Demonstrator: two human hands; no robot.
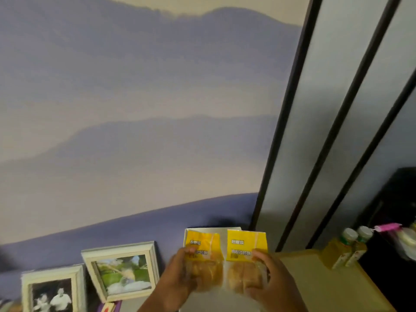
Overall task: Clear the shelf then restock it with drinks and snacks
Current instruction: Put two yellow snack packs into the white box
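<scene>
Two yellow snack packets are held side by side at the lower centre of the head view, one in each hand. Left hand (182, 272): fingers and thumb curl round the lower part of the left packet (203, 258), gripping it over the clear window through which a brown pastry shows. Right hand (273, 281): fingers wrap the lower right edge of the right packet (245, 260), likewise clasping it at the clear section. Each packet has a yellow upper half printed with white characters, too blurred to read. The two packets are upright, their inner edges just beside one another; whether they touch cannot be told. Behind their tops stands a white box (213, 230), of which only the upper rim is visible.

Both packets are held above a pale beige shelf top (315, 287), which runs toward the right. Near its far right corner stand two bottles (347, 248) of yellowish drink with pale caps, close together and upright. To their right lies a dark area holding a pink item (388, 226), too blurred to identify.

To the left, two white picture frames lean against the wall: the nearer frame (122, 270) shows a green scene, the outer frame (53, 289) a black-and-white photograph. The wall (135, 109) carries a mural of layered blue-grey hills. At right, frosted panels (333, 109) divided by dark bars rise at a slant.
</scene>
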